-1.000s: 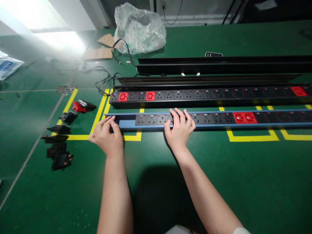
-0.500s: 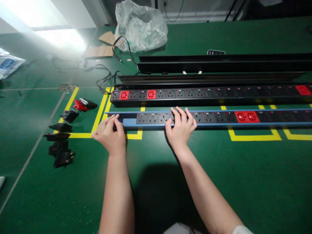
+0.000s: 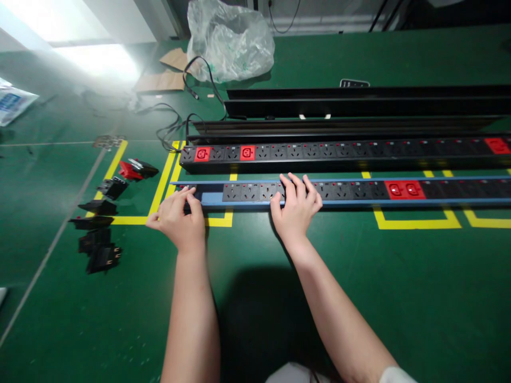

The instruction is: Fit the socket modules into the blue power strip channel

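A long blue-edged power strip [image 3: 247,205] lies across the green surface, with black socket modules and a red pair [image 3: 404,190] seated in its channel. At its left end, my left hand [image 3: 178,218] is closed, thumb and fingers on a small black socket module [image 3: 193,192] mostly hidden by the fingers. A bare blue stretch of channel [image 3: 212,198] shows between that module and the seated row. My right hand [image 3: 297,210] lies over the row, fingers curled across the far edge and thumb on the sockets, gripping the strip.
Several loose black modules [image 3: 98,207] and a red one [image 3: 130,170] lie at the left. Behind the blue strip runs a finished-looking black power strip [image 3: 319,166], then black metal channels [image 3: 359,109]. Cables [image 3: 171,125], cardboard [image 3: 163,81] and a clear plastic bag [image 3: 231,45] lie farther back.
Both hands keep almost the same places on the strip. The whole view has shifted very slightly; nothing has been let go or taken hold of.
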`<state>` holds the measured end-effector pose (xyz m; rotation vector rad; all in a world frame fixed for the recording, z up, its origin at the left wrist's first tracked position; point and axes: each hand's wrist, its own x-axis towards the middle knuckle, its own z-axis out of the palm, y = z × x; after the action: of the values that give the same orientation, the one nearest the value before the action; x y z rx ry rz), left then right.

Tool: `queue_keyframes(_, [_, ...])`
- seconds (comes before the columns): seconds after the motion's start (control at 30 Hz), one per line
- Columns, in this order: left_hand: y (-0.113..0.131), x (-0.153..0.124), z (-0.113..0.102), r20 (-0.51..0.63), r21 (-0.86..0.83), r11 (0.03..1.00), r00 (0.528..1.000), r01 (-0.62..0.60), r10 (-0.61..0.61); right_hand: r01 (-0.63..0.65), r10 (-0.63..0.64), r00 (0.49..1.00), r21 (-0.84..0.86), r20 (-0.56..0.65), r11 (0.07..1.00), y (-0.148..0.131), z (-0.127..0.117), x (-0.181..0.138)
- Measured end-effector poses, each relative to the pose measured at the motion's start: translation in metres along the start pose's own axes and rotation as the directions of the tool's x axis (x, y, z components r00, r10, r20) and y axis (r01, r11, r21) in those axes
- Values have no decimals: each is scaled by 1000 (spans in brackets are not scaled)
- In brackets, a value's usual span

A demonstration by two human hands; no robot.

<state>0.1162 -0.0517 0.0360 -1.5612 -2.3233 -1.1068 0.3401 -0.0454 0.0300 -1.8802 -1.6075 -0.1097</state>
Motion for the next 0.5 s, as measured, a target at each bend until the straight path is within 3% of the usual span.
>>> queue_keyframes(0.5, [1,-3,2,28,-43,999,1000,-11,12,-4,4,1000,46,-9,999,1,1,0])
